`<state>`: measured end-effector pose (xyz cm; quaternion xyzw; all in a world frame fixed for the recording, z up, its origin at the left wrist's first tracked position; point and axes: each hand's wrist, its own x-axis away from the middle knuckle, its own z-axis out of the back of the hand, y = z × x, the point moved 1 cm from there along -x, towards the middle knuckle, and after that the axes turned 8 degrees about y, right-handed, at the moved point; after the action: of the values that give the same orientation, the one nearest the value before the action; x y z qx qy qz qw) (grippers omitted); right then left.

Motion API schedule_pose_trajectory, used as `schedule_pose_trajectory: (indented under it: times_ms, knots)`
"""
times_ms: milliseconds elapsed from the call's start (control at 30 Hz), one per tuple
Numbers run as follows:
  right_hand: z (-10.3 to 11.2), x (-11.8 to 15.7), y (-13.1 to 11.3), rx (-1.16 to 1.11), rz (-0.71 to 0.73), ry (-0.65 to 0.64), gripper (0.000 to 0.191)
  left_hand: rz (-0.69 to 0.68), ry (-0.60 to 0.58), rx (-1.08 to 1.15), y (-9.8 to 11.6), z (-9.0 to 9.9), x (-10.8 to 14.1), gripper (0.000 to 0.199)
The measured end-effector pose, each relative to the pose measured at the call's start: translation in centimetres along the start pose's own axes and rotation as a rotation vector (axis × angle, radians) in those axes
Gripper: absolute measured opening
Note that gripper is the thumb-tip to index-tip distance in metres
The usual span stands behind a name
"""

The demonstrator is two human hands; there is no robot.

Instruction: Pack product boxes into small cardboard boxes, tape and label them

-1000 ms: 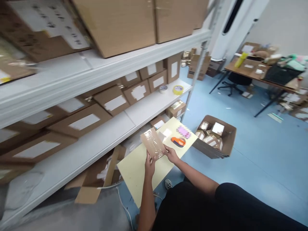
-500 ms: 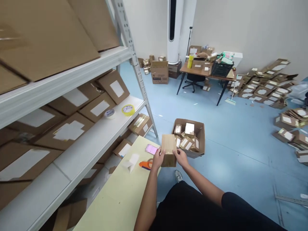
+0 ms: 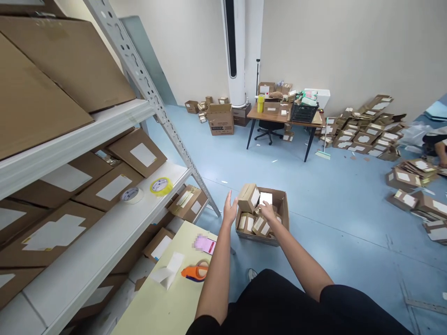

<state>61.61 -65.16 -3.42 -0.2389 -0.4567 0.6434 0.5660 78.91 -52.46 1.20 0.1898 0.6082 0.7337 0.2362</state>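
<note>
A small brown cardboard box (image 3: pixel 247 197) rests tilted on the left side of a larger open carton (image 3: pixel 284 218) on the floor. My left hand (image 3: pixel 229 210) is at that box's left side, fingers stretched and apart; whether it touches the box I cannot tell. My right hand (image 3: pixel 268 212) reaches over the carton with its fingers apart, close to a box with a white label (image 3: pixel 266 197). Several other labelled small boxes (image 3: pixel 260 225) lie inside the carton, partly hidden by my right hand and forearm.
On the pale yellow table (image 3: pixel 153 302) lie an orange tape dispenser (image 3: pixel 193 272), a folded white paper (image 3: pixel 169 271) and a pink item (image 3: pixel 204 244). Shelving (image 3: pixel 139 218) at left holds boxes and tape rolls (image 3: pixel 161 185). A desk (image 3: pixel 268 108), box piles (image 3: pixel 370 132) and another person's hand (image 3: pixel 443 153) are farther off.
The small box went from between both my hands, above the table's edge, into the carton. My hands moved forward and came apart, and my left hand opened. The view shifted too.
</note>
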Motion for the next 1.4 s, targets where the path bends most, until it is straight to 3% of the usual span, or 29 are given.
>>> schedule_pose_trajectory:
  times_ms: [100, 200, 400, 600, 800, 1000, 1133, 1267, 1400]
  knots:
    - [-0.2, 1.3, 0.3, -0.13, -0.063, -0.054, 0.054, 0.023, -0.017, -0.001, -0.6, 1.3, 1.0, 0.056]
    - [-1.3, 3.7, 0.3, -0.239, -0.011, -0.142, 0.05, 0.082, 0.041, -0.005, -1.9, 2.9, 2.8, 0.053]
    - [-5.2, 8.0, -3.1, -0.331, 0.117, -0.318, 0.046, 0.108, 0.126, 0.047, -2.5, 7.9, 6.3, 0.052]
    - [-9.8, 14.6, -6.7, -0.315, 0.308, -0.456, 0.048, 0.071, 0.247, 0.084, -1.6, 15.1, 11.2, 0.052]
    - [-15.3, 24.2, -7.8, -0.358, 0.438, -0.602, 0.05, 0.004, 0.415, 0.032, -1.8, 24.5, 18.1, 0.051]
    - [-20.8, 34.8, -7.7, -0.305, 0.512, -0.721, 0.052, 0.038, 0.602, 0.013, -5.0, 34.9, 26.1, 0.053]
    - [-23.0, 40.4, -7.6, -0.237, 0.57, -0.757, 0.055, 0.096, 0.698, 0.013, -7.6, 40.5, 31.1, 0.055]
    - [-24.6, 43.7, -5.8, -0.16, 0.571, -0.744, 0.054, 0.149, 0.735, 0.004, -9.8, 44.0, 34.9, 0.054]
    - [-25.4, 43.9, -1.6, -0.029, 0.559, -0.701, 0.055, 0.24, 0.723, 0.01, -12.0, 44.9, 37.2, 0.051]
